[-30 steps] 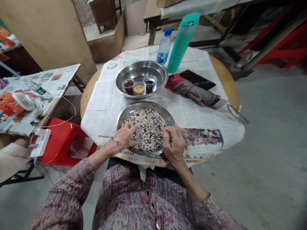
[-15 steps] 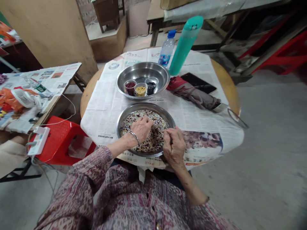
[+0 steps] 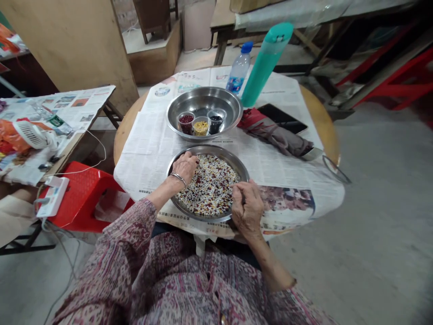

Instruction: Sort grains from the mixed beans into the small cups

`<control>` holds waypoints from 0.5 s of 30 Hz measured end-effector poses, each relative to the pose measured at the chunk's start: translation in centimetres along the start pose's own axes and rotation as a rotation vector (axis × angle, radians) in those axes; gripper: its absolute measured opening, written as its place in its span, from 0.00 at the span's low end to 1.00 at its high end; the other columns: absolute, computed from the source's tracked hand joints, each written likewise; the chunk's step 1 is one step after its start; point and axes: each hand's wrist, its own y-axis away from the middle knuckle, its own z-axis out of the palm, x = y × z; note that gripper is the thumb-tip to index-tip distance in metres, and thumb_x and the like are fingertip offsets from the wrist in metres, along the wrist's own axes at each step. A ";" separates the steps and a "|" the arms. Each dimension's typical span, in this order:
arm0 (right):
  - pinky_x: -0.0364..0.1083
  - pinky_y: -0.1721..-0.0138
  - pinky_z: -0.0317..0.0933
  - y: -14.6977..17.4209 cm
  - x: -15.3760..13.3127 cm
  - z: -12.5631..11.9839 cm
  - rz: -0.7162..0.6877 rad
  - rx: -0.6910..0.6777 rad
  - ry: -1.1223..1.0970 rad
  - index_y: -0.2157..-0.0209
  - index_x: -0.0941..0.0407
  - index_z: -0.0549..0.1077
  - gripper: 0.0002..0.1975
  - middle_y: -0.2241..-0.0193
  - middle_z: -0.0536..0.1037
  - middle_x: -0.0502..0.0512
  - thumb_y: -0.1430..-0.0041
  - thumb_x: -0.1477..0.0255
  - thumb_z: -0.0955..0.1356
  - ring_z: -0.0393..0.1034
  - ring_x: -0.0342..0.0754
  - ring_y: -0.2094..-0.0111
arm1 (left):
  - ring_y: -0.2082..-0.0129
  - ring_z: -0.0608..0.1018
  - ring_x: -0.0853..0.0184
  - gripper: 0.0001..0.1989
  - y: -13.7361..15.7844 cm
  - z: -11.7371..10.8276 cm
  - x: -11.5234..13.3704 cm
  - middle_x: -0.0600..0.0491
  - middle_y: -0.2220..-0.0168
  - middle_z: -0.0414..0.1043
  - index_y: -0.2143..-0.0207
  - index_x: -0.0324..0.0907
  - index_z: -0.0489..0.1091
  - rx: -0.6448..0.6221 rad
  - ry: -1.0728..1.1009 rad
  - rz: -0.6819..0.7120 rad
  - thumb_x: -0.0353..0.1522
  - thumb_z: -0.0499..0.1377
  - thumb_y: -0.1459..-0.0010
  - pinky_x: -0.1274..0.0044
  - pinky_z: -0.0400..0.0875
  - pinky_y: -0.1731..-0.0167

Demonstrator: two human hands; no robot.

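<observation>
A shallow steel basin holds a spread-out mix of white, red, yellow and dark beans and grains. My left hand, a bangle at its wrist, reaches into the left side of this basin; its fingers are bent together, their tips hidden against the grains. At the right rim, my right hand is closed, thumb and finger pinched; whatever is between them is too small to tell. Behind stands a larger steel basin with three clear cups: red beans, yellow grains and black beans.
Newspaper covers the round table. A water bottle, a teal flask, a folded umbrella and a dark tablet-like slab lie or stand behind right. A red stool with a power strip is at left.
My left hand has moved from the middle of the basin to its left side, uncovering the grains, which now lie more evenly spread. My right hand stays at the right rim.
</observation>
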 end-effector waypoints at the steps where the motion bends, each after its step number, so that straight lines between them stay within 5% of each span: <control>1: 0.59 0.43 0.59 0.0 0.0 0.0 -0.002 -0.003 0.000 0.66 0.53 0.71 0.07 0.67 0.76 0.53 0.36 0.72 0.62 0.69 0.49 0.62 | 0.55 0.75 0.64 0.12 -0.2 0.1 -0.1 0.48 0.55 0.72 0.56 0.42 0.75 -0.008 0.011 0.009 0.30 0.53 0.36 0.73 0.70 0.53; 11: 0.59 0.43 0.59 0.0 0.1 0.0 0.005 -0.005 -0.001 0.66 0.53 0.71 0.07 0.68 0.76 0.53 0.36 0.72 0.62 0.70 0.49 0.63 | 0.57 0.75 0.66 0.07 2.8 -1.1 -0.6 0.52 0.60 0.74 0.62 0.45 0.74 0.050 0.047 0.059 0.34 0.56 0.37 0.74 0.70 0.54; 15: 0.59 0.44 0.60 0.0 0.1 0.0 -0.005 0.001 0.009 0.67 0.53 0.71 0.07 0.68 0.76 0.53 0.36 0.72 0.62 0.70 0.49 0.63 | 0.61 0.75 0.68 0.15 4.6 -1.5 -1.7 0.51 0.65 0.74 0.66 0.41 0.71 0.116 0.008 0.094 0.37 0.49 0.32 0.76 0.69 0.56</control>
